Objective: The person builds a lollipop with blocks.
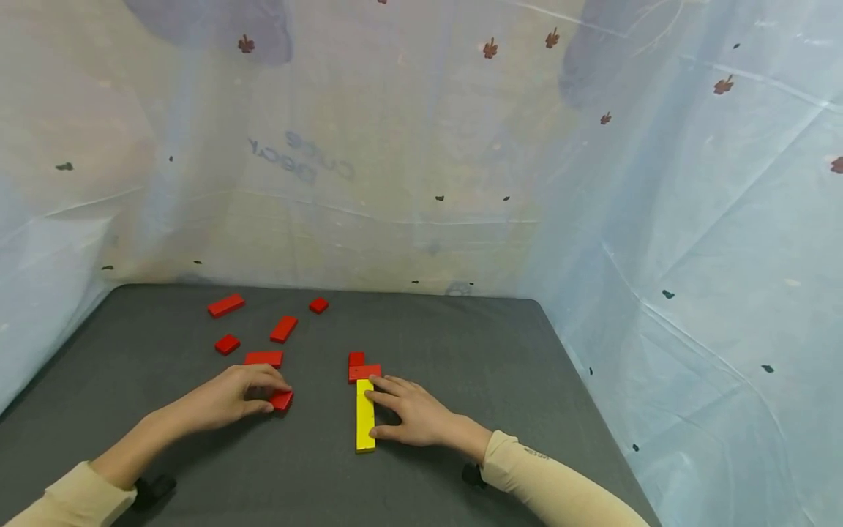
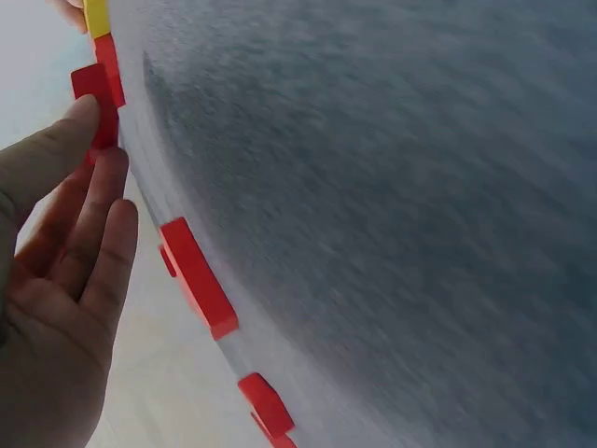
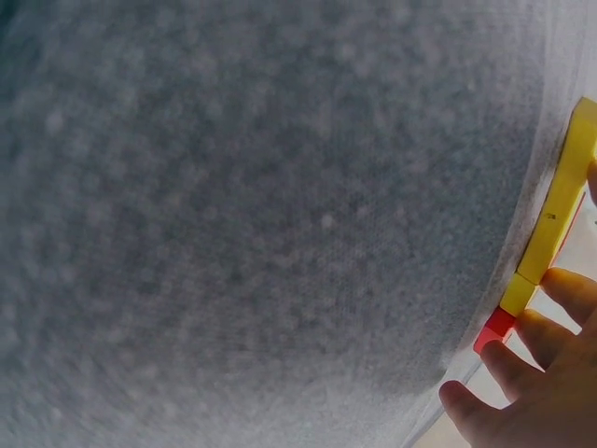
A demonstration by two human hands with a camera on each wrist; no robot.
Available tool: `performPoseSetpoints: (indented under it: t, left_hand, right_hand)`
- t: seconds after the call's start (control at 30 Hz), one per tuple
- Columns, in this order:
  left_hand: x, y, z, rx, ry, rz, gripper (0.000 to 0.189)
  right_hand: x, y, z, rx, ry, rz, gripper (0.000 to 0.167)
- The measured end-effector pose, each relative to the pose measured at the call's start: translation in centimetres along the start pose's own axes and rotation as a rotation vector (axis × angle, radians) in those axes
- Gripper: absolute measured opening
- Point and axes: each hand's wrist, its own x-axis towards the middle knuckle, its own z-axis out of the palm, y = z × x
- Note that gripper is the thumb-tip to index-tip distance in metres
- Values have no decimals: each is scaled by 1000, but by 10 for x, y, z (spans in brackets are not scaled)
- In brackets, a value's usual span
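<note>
My left hand (image 1: 227,399) pinches a red block (image 1: 282,402) between thumb and fingertips, left of the row of blocks. The left wrist view shows the thumb across the face of this red block (image 2: 107,126). My right hand (image 1: 421,413) lies at the right side of a long yellow block (image 1: 365,432), fingers spread and fairly straight, with fingertips at its edge. A short yellow block (image 3: 518,295) continues the row at its far end. Beyond it a red block (image 1: 358,373) lies crosswise, and another red block (image 1: 356,358) points away from it.
Several loose red blocks lie at the left back of the dark grey table (image 1: 461,351), among them an oblong block (image 1: 265,358) just beyond my left hand and a small square block (image 1: 319,305). A translucent patterned sheet (image 1: 395,146) hangs behind and beside the table.
</note>
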Motion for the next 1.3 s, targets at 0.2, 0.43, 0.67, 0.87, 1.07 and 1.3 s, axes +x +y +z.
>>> performPoseSetpoints:
  t: [0.2,0.43,0.67,0.87,1.07,1.3]
  left_hand:
    - [20,7,3,1,96,-2,37]
    - [49,13,13,-2,171,-14,36]
    - [87,22,19,-75,205,-51,37]
    - [117,28,25,-112,189,-61,35]
    - [141,25,39,-99,138,-72,33]
    - [157,24,52,-71,70,-90,31]
  right_hand:
    - [1,2,2,-3,-6,13,69]
    - [1,2,1,0,-14,18,68]
    - [1,3,1,-5,-19,20,67]
    - [1,1,-1,-13,-18,4,66]
    - [1,1,-2,-16,-19,-7,66]
    - [1,2,0,-9,1,-21,66]
